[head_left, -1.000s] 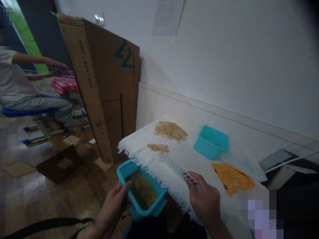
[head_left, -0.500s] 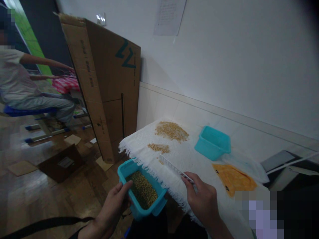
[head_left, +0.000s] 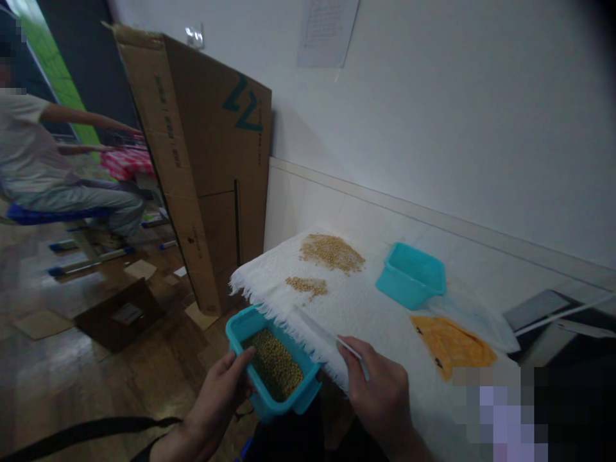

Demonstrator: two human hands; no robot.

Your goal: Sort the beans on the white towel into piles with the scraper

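My left hand (head_left: 216, 388) grips the near left rim of a teal plastic bin (head_left: 269, 410), thumb over the edge. Yellowish beans (head_left: 282, 362) lie inside it. The bin is held just under the fringed edge of a white cloth (head_left: 360, 301). In my right hand (head_left: 380, 388) is a thin white strip (head_left: 317, 327), ruler-like, pinched at one end; its far part is blurred over the cloth's edge by the bin. Farther back on the cloth are a small bean patch (head_left: 308, 285) and a larger bean pile (head_left: 332, 252).
A second teal bin (head_left: 407, 292) stands on the right of the cloth, near an orange cloth (head_left: 452, 346) and a clear plastic bag (head_left: 481, 321). A tall cardboard box (head_left: 216, 160) leans at the wall. Another person (head_left: 43, 147) sits at the far left.
My right hand has moved left and toward me with the white strip, from the cloth to its fringed edge. The few loose beans near the strip no longer show there. My left hand stays put.
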